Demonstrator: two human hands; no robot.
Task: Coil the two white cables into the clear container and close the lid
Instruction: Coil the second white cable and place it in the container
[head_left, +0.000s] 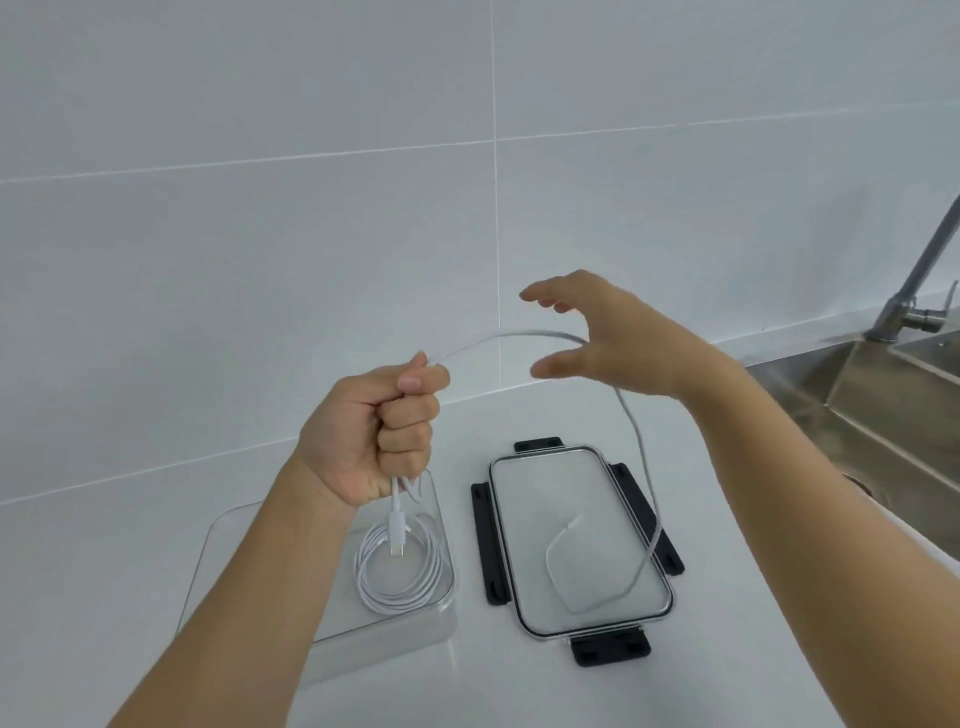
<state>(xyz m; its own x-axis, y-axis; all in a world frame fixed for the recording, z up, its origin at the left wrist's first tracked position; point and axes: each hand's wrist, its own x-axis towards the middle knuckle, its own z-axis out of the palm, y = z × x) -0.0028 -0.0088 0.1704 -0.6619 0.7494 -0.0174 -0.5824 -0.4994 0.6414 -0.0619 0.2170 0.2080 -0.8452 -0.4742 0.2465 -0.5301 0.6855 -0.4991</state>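
A bare forearm (234, 613) hides half the clear rectangular plastic container (405, 634); right of it, the steel tap (914, 280) is cropped.

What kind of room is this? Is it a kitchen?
Most likely a kitchen, yes. There is a steel sink at the right with a metal tap over it, a white tiled wall behind, and a smooth white counter to work on.

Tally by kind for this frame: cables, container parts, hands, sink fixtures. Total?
White cables: 2, coiled cable, held cable
Clear container: 1
Lid: 1
Hands: 2, left hand, right hand
Faucet: 1
Sink: 1
Total: 8
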